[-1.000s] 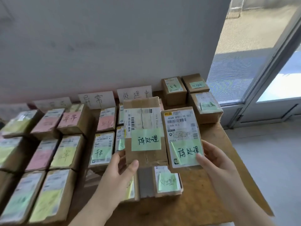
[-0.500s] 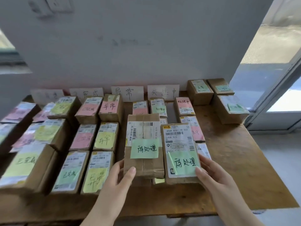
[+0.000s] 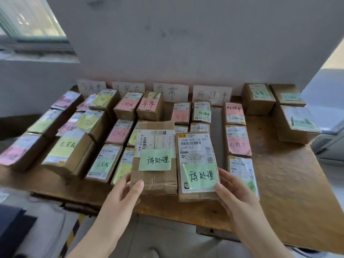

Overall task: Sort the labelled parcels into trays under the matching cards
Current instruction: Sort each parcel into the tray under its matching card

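Left hand point(image 3: 128, 189): thumb lay on top of the near end of a brown parcel point(image 3: 155, 181), the other fingers hidden beneath it, so a one-handed grip.

Right hand point(image 3: 234, 189): thumb on the near corner and fingers along the right edge of a second parcel point(image 3: 195, 146), gripping it the same way.

Both parcels were held side by side over the front of the desk point(image 3: 283, 183). I could not tell whether their edges touched. Each carried a green note point(image 3: 155, 160) reading 待处理.

Beyond them, sorted parcels lay in columns running back to four cards at the wall. Three cards read 已完成 point(image 3: 128, 88), 异常 point(image 3: 170, 91) and 处理中 point(image 3: 212, 94). The far-left card point(image 3: 91, 88) was too blurred to read. I could make out no trays.

Risks, as judged:
- Each parcel was pinched at one end only, so its far end could droop and slide out of the grip.
- The held parcels sat over the 异常 and 处理中 columns, neither of which matched their notes. Setting them straight down would missort them.
- If the far-left card is the match, the carry would pass over closely packed parcels and could knock one askew.
- The green notes looked lightly stuck, and a thumb dragged across one could peel it.
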The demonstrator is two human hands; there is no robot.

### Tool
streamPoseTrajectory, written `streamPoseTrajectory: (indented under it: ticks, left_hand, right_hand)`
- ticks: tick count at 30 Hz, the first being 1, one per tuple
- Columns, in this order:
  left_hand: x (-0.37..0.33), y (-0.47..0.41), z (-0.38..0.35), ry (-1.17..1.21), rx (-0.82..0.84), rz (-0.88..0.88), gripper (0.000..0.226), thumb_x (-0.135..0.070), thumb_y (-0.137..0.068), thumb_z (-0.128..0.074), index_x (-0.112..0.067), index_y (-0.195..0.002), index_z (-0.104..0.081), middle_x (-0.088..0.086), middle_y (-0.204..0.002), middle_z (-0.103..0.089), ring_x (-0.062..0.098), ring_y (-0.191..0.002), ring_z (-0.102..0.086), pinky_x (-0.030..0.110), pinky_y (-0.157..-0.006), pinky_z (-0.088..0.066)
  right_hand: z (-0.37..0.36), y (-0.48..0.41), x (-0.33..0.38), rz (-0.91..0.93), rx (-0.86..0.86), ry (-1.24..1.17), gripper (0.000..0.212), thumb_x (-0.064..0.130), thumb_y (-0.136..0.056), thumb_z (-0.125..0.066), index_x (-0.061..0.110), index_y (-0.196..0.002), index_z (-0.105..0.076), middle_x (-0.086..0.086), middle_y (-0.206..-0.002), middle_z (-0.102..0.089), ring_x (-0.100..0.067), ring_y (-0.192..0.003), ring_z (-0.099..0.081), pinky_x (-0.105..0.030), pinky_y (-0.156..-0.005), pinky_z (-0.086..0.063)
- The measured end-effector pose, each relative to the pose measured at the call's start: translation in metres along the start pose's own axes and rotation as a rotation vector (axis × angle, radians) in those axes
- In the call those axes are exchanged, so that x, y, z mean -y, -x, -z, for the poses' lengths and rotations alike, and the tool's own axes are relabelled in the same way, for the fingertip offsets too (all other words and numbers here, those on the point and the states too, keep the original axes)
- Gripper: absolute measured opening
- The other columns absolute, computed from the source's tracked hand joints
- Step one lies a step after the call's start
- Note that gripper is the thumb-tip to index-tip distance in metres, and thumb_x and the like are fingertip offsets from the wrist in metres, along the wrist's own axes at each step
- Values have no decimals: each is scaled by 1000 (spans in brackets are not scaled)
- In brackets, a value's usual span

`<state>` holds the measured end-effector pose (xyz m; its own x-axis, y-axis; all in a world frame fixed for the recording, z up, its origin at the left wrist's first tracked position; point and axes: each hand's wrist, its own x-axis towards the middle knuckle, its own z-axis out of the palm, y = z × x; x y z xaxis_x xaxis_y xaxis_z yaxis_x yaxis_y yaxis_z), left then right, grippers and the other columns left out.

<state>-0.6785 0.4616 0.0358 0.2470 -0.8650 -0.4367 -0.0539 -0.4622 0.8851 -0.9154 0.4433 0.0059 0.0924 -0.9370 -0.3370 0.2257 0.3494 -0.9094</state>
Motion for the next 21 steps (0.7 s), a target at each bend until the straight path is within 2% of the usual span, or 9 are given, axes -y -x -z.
streamPoseTrajectory:
  ticks: [2, 3, 7, 10, 11, 14, 16, 21]
  left_hand:
    - [5, 4, 9, -13, -1, -14, 21, -44, -81, -57, -42, -102, -56, -22, -96, -70, 1, -98, -63, 36, -98, -47]
    - [6, 6, 14, -18, 0, -20, 30, -49, -75, -57, -42, -104, -57, -21, -100, -70, 3, -101, -63, 38, -99, -46]
    - [11, 3, 39, -14, 12, -44, 51, -55, -67, -57, -38, -115, -58, -16, -107, -69, 6, -105, -62, 40, -100, -46]
    - [15, -8, 67, 3, 22, -64, 66, -53, -68, -57, -30, -130, -52, -16, -111, -68, 5, -106, -62, 39, -100, -47]
    - [16, -12, 78, 12, 33, -73, 65, -51, -69, -56, -29, -131, -51, -17, -110, -68, 5, -105, -62, 39, -100, -47]
    - [18, -31, 116, 27, 87, -84, 49, -46, -74, -56, -34, -122, -54, -18, -105, -70, 4, -102, -63, 39, -99, -47]
    - [18, -45, 145, 25, 129, -100, 36, -42, -79, -57, -36, -114, -55, -18, -103, -70, 1, -101, -64, 37, -99, -47]
    - [17, -75, 217, 12, 180, -124, 24, -39, -84, -58, -41, -107, -54, -25, -98, -69, -5, -94, -63, 33, -101, -45]
  right_hand:
    - [-7, 3, -4, 2, -6, -35, 64, 48, -54, -82, 29, -113, -63, 5, -111, -71, -13, -108, -64, -30, -89, -54]
    - [-12, 4, -5, 2, -14, -40, 57, 44, -58, -79, 30, -111, -64, 4, -110, -71, -13, -107, -65, -30, -87, -55]
    - [-40, 8, -12, 2, -48, -33, 64, 51, -52, -83, 31, -110, -65, 4, -110, -71, -15, -107, -65, -40, -94, -49]
    - [-69, 9, -15, 15, -69, -42, 50, 42, -59, -77, 32, -106, -66, 4, -107, -72, -15, -107, -64, -43, -99, -47]
    - [-81, 8, -16, 23, -67, -36, 51, 48, -56, -80, 33, -103, -68, 4, -107, -72, -15, -107, -64, -42, -99, -47]
    - [-120, 7, -24, 77, -113, 12, 77, 68, -33, -84, 38, -102, -69, 5, -110, -71, -14, -109, -63, -37, -96, -49]
    - [-150, 5, -32, 95, -153, -3, 87, 68, -29, -85, 34, -106, -67, 4, -111, -71, -14, -111, -63, -37, -95, -49]
    - [-224, 1, -53, 92, -185, 5, 99, 67, -24, -85, 30, -112, -61, 3, -110, -71, -13, -109, -64, -35, -93, -51]
